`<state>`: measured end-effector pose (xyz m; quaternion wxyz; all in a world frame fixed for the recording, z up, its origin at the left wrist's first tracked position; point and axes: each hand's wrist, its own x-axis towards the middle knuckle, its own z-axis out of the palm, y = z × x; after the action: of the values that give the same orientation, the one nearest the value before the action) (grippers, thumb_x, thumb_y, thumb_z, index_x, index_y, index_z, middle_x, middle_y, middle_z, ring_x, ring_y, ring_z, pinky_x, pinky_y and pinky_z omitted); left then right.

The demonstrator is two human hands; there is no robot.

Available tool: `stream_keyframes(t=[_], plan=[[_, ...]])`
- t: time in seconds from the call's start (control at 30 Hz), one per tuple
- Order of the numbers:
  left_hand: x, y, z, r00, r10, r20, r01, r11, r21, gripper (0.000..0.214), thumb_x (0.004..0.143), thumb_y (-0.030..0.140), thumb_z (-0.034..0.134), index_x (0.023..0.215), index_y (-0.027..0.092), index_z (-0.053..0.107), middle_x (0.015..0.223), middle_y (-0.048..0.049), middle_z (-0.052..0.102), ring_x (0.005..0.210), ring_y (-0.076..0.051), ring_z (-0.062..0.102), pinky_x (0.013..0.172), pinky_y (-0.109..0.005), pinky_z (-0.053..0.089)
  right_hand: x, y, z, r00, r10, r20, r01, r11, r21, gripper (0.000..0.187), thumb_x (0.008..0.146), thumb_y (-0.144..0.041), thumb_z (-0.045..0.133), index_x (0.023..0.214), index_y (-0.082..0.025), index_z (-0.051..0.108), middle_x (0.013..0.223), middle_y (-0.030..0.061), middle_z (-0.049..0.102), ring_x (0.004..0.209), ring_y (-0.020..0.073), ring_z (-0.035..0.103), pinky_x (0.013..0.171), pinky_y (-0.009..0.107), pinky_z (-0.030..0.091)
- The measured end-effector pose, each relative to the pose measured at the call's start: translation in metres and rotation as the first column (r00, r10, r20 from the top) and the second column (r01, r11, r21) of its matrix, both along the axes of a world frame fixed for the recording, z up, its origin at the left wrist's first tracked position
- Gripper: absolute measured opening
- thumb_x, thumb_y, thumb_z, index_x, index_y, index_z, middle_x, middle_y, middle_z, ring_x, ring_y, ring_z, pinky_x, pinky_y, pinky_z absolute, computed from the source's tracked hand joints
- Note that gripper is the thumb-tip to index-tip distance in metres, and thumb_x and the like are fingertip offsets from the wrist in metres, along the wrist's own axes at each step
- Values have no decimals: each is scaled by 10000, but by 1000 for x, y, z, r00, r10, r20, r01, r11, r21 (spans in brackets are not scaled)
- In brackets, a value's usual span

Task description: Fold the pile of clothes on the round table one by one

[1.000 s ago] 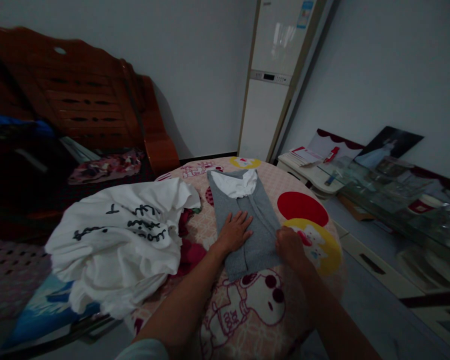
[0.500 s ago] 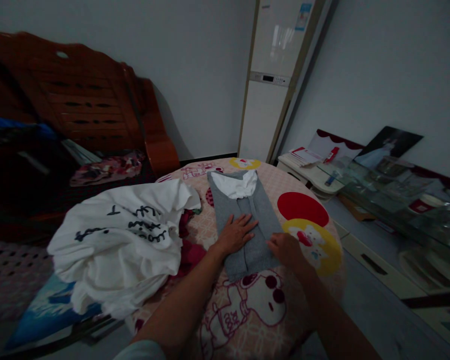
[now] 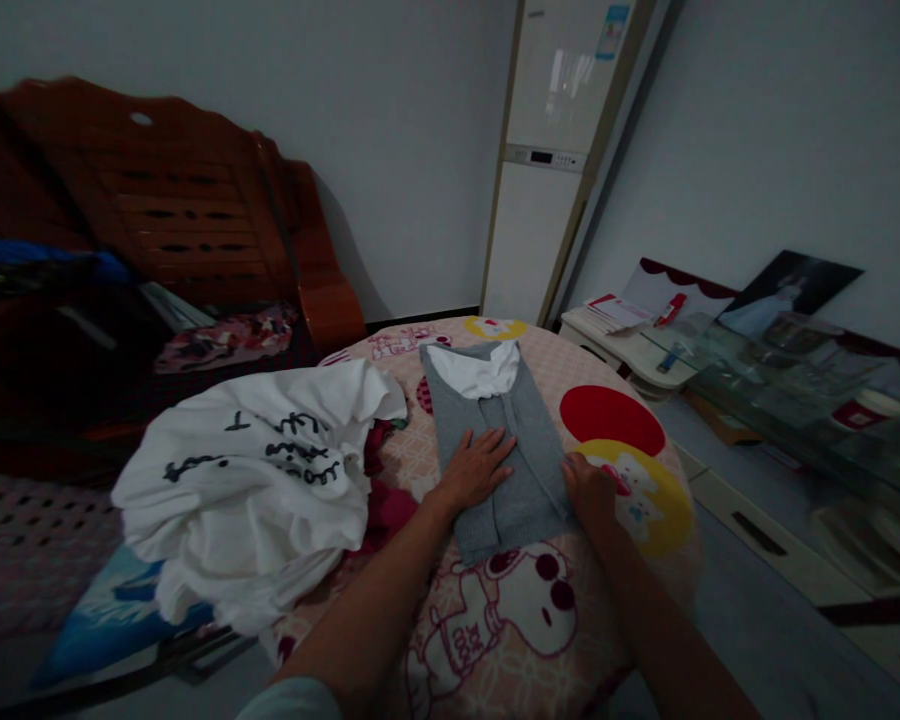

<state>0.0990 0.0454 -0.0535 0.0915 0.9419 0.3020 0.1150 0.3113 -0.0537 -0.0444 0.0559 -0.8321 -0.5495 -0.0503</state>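
A grey knitted top (image 3: 525,480) with a white collar lies folded narrow on a round table (image 3: 630,570) covered by a pink cartoon cloth. My left hand (image 3: 478,468) lies flat on the grey top with fingers spread. My right hand (image 3: 589,490) rests at the top's right edge near its lower corner, fingers curled down on the fabric; whether it grips the edge is unclear.
A heap of white clothes with black lettering (image 3: 262,480) fills the table's left side over something red. A wooden bench (image 3: 195,220) stands behind on the left. A tall white air conditioner (image 3: 547,170) is in the corner. A low glass-topped cabinet (image 3: 757,380) runs along the right wall.
My right hand has shifted along the grey top's right edge, first inward, then back out to the edge. My left hand has stayed flat on the fabric.
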Motion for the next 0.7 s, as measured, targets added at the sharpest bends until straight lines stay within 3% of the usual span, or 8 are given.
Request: stream_keyframes(t=[0.13,0.23,0.33,0.53,0.7], plan=[[1,0,-1,1000,-4,-31,5,1000,15,545,997,490,321,1502,284,326,1583,-88,314,1463,-270,271,1161,-598,197,1,-2,-1,996,85,8,-85,985,150,292,957,-268,452,1145,-131,629,1009,149,695,947,250,646,817,339,464],[1,1,-4,1000,-4,-28,5,1000,28,552,996,494,321,1504,279,321,1583,-93,313,1464,-269,270,1161,-595,198,-3,-2,-12,945,325,31,-320,900,296,354,936,-252,467,1237,-124,602,1288,182,603,1206,279,535,1009,409,423],[1,1,-6,1000,25,8,-26,999,37,574,994,500,324,1513,255,302,1587,-107,299,1468,-255,264,1175,-553,202,-8,0,-27,860,510,6,-492,828,270,400,942,-231,435,1306,-151,580,1414,150,531,1321,250,458,1103,436,363],[0,-3,-5,989,142,44,-144,989,45,590,1004,464,305,1501,146,316,1566,-154,327,1461,-252,281,1178,-479,254,-13,-1,-32,859,510,-55,-487,844,223,422,961,-241,424,1360,-204,558,1440,110,522,1348,231,447,1140,436,331],[-9,-33,-5,987,156,-33,-154,986,55,645,995,506,303,1517,128,274,1583,-160,284,1468,-284,256,1185,-516,214,-13,-5,-26,843,532,-81,-495,826,272,408,963,-235,421,1332,-183,586,1430,108,534,1335,230,460,1142,429,329]])
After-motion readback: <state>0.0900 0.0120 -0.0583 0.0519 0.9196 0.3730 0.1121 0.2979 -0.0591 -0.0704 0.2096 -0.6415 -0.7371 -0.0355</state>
